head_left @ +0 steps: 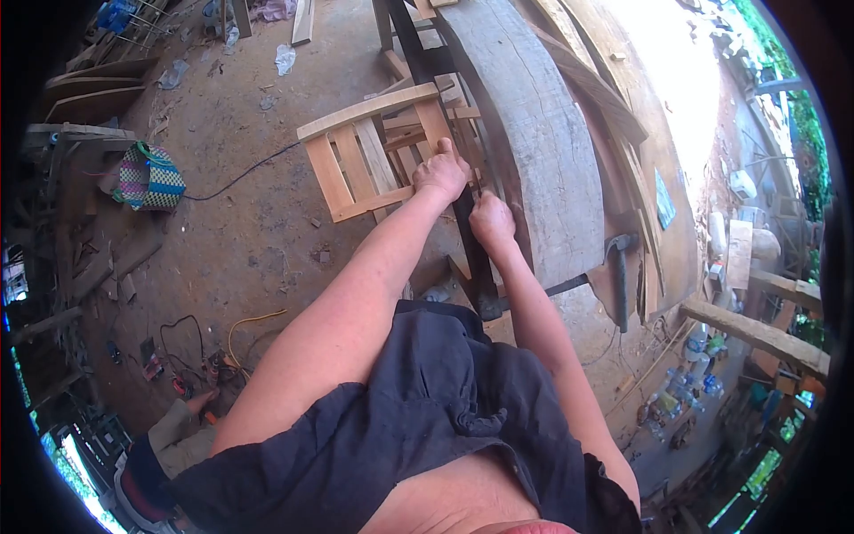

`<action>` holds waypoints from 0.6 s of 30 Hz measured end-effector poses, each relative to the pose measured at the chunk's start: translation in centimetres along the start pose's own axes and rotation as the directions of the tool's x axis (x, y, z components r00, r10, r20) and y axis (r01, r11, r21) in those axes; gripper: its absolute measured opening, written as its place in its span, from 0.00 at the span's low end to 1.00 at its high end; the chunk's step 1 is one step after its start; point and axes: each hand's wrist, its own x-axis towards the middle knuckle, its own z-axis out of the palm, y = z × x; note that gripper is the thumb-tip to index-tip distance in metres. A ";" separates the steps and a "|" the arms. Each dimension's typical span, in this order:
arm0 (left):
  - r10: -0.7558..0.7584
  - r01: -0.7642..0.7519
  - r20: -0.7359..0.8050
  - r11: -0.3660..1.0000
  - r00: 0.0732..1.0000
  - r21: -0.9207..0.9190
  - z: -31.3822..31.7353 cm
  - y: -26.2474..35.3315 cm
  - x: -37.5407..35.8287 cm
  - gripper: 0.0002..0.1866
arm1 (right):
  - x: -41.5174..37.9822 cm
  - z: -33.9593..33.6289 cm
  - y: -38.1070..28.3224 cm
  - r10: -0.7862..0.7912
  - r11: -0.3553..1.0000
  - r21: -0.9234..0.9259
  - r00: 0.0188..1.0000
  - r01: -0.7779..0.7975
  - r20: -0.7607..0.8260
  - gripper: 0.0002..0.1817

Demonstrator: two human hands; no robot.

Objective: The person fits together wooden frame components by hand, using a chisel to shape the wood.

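My left hand (442, 172) is closed on the near right end of a slatted wooden frame (360, 160), its index finger lying along the end slat. The frame is pale wood, with a slightly curved top rail and several slats, tilted beside a thick grey timber beam (543, 133). Just to the right, my right hand (492, 218) makes a fist against the beam's left edge. Something thin seems to stick out of that fist, but its kind is hidden. A dark metal bar (464, 236) runs below both hands.
A hammer (622, 276) rests at the beam's near right end. Long boards (614, 116) lie along the right side. On the dirt floor at left stands a woven basket (151, 178); cords (182, 334) lie nearer. Another person (156, 458) is at lower left. Plastic bottles (689, 383) lie at right.
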 end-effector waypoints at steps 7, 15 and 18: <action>0.011 -0.011 0.010 1.000 1.000 -0.019 -0.3 -0.2 -0.2 0.24 | -8.0 -1.6 2.4 0.082 0.995 -0.068 0.995 -0.078 0.062 0.12; 0.015 -0.015 0.020 1.000 1.000 0.005 -0.1 -0.2 0.0 0.25 | 0.0 0.5 0.2 0.027 1.000 0.001 1.000 -0.027 -0.001 0.13; 0.021 -0.021 0.011 1.000 1.000 -0.004 -0.2 -0.2 0.0 0.25 | 0.3 0.0 -0.4 0.008 1.000 -0.009 1.000 -0.008 -0.001 0.12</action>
